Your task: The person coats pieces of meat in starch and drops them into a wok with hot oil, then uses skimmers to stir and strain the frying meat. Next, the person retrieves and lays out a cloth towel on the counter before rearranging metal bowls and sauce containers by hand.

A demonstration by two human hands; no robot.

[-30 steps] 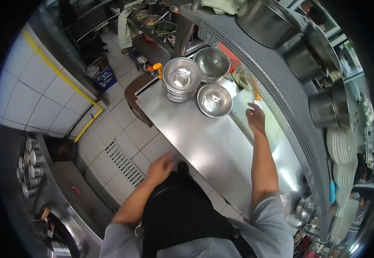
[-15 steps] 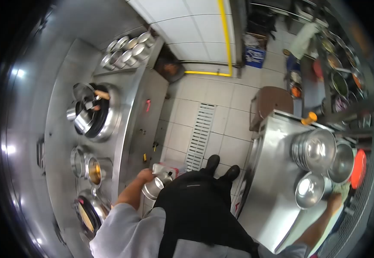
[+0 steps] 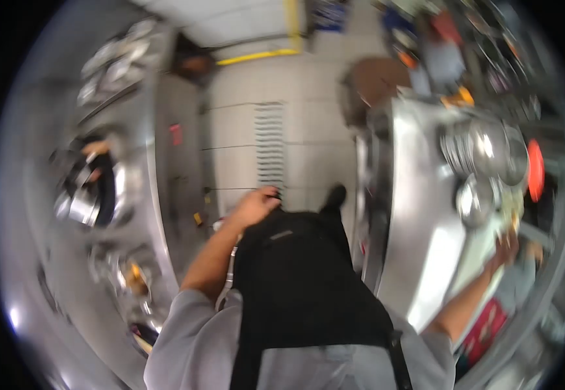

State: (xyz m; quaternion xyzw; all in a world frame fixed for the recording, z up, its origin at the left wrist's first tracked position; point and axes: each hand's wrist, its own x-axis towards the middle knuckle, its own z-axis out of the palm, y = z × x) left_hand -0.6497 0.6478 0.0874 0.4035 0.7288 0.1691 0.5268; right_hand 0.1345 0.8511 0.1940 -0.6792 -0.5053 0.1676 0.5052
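Stove (image 3: 142, 227) of bare steel runs down my left side, its front edge parallel to the aisle. Small pots (image 3: 116, 65) crowd its far end, smeared by blur. Nearer, a dark wok (image 3: 105, 188) has a steel pan (image 3: 84, 208) in it, and closer to me sits a container (image 3: 136, 279) with something orange inside. A red tag (image 3: 176, 134) shows on the stove's front panel.

Beyond the aisle, a yellow pipe (image 3: 256, 57) follows the foot of a white wall (image 3: 230, 23). The floor (image 3: 230, 143) is pale tile, with a slotted drain (image 3: 269, 146) along its middle. My left hand (image 3: 257, 207) is above the near end of that drain, beside my black apron (image 3: 295, 286), fingers loosely bent and spread, nothing visible in them. One dark shoe (image 3: 335, 197) pokes out past the apron.

A brown tub (image 3: 378, 81) stands against the far end of the counter (image 3: 415, 188), whose steel top shines along the front edge. Toward the far right corner are stacked bowls (image 3: 484, 146), and just nearer to me a single bowl (image 3: 472, 203). A red disc (image 3: 536, 170) stands by the right edge. My right hand (image 3: 506, 248) reaches over that edge, near the single bowl; blur keeps me from telling whether its fingers are spread or pinching anything.
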